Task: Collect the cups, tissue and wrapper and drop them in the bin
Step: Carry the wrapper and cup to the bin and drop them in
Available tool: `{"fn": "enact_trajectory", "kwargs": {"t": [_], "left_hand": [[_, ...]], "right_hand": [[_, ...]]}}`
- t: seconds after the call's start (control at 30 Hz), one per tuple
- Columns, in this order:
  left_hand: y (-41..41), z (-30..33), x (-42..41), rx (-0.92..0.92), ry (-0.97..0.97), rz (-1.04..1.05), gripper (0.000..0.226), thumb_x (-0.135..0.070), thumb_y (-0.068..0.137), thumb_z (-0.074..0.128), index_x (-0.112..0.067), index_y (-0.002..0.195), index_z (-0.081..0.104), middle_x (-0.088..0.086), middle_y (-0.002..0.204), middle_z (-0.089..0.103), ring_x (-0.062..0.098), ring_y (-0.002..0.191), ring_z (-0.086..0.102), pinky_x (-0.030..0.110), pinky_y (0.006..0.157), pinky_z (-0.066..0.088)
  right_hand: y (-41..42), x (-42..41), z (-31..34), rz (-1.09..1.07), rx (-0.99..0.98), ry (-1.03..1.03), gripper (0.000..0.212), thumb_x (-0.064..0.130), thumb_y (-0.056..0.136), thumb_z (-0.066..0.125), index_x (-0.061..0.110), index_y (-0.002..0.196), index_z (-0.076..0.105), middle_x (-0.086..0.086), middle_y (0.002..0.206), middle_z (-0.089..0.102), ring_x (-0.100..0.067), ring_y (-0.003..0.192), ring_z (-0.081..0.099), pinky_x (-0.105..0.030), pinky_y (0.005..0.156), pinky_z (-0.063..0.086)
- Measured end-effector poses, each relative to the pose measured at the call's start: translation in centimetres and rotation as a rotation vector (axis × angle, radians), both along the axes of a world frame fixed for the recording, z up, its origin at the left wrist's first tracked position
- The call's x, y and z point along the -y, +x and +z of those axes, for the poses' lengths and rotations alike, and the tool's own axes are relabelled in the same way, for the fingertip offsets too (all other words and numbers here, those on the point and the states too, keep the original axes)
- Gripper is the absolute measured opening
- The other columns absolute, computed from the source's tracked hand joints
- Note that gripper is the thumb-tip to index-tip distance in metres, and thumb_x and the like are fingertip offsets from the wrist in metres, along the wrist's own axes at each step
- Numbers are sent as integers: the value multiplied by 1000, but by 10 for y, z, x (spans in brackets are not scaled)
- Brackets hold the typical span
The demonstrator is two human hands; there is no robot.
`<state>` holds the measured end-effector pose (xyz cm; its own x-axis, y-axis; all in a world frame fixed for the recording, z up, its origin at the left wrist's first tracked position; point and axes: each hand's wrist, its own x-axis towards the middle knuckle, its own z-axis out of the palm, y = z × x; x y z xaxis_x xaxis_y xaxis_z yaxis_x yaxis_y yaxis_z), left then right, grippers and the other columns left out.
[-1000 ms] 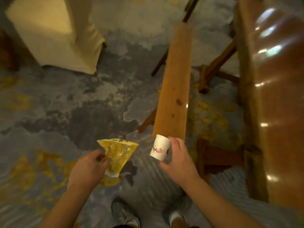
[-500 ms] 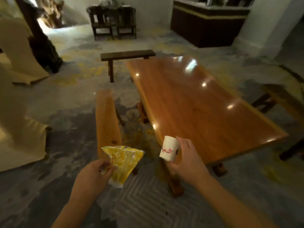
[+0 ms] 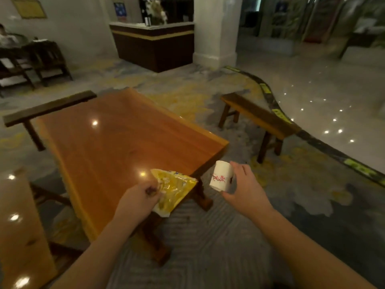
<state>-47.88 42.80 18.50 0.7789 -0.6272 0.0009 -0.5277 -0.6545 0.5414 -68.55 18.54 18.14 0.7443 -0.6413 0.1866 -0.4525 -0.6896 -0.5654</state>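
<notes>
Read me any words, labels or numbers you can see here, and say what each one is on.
None can be read.
Yellow wrapper in the left hand: print too blurred.
Cup in the right hand: pink flower pattern only, no words visible.
Blue wall sign and yellow plaque: too small.

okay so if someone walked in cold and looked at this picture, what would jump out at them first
Probably the two full hands near the bottom: the left hand grips a crumpled yellow wrapper, and the right hand holds a white paper cup with a pink blossom print. Behind them, the glossy orange wooden table fills the middle, its top bare and reflecting ceiling lights.
</notes>
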Motion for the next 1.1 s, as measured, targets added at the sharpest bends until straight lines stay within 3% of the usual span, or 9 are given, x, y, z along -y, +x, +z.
{"fn": "enact_trajectory", "kwargs": {"t": [0.13,0.37,0.67,1.1], "left_hand": [[-13,12,90,38,32,-75,26,-54,81,72,-30,91,69,-11,87,69,14,82,65,34,75,53],[-10,-6,254,22,1,-200,25,-51,80,74,-28,88,71,-9,83,68,15,79,64,35,72,54],[45,-44,482,-76,-53,-168,25,-50,79,75,-27,88,71,-6,85,72,20,86,68,31,69,48],[116,-56,719,-108,30,-50,23,-51,82,71,-30,91,71,-11,83,66,18,87,65,32,71,47]], "right_hand": [[-28,53,-1,-52,20,5,93,35,73,84,32,145,25,7,140,36,-15,125,46,-29,86,46],[-43,172,-16,-151,-1,31,94,35,73,83,33,146,24,9,138,36,-14,123,47,-37,91,52],[-4,389,-28,-180,-97,19,96,40,71,84,39,143,21,17,136,31,-6,120,46,-26,85,47],[90,657,-33,-34,-115,49,94,36,74,83,34,146,22,9,141,34,-14,127,45,-37,94,52]]}}
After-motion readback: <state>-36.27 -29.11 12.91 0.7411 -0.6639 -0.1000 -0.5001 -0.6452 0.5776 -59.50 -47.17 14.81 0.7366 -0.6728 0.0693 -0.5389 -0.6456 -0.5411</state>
